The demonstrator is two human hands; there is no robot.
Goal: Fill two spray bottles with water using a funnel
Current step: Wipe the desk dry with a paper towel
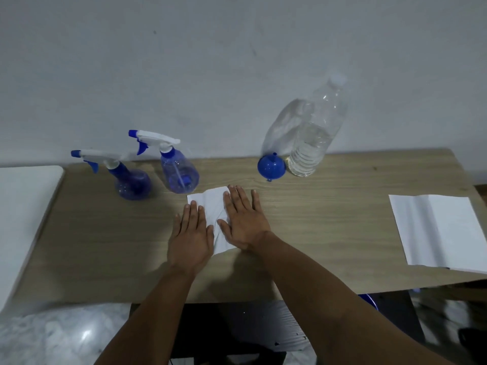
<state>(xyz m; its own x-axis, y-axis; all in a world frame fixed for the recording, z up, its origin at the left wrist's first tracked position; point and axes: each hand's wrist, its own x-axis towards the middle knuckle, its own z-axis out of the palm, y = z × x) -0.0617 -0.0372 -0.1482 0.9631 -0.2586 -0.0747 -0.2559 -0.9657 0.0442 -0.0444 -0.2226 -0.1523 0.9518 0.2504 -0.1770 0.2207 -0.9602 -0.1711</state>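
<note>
Both hands, left hand (190, 235) and right hand (243, 219), are pressing a white tissue (210, 204) flat with straight fingers, apparently blotting the wooden table (329, 219); two capped spray bottles (179, 167), the blue funnel (271, 166) and the water bottle (315, 133) are standing behind.

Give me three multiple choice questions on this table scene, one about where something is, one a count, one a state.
1. The blue funnel sits:
A. beside the clear water bottle
B. on a spray bottle
C. on the white paper

2. Spray bottles on the table:
A. one
B. two
C. three

3. The hands are:
A. gripping the funnel
B. flat on a white cloth
C. lifting the bottle

A: the funnel is just left of the bottle's base.
B: one spray bottle, another.
B: left hand and right hand press it, fingers straight.
</note>
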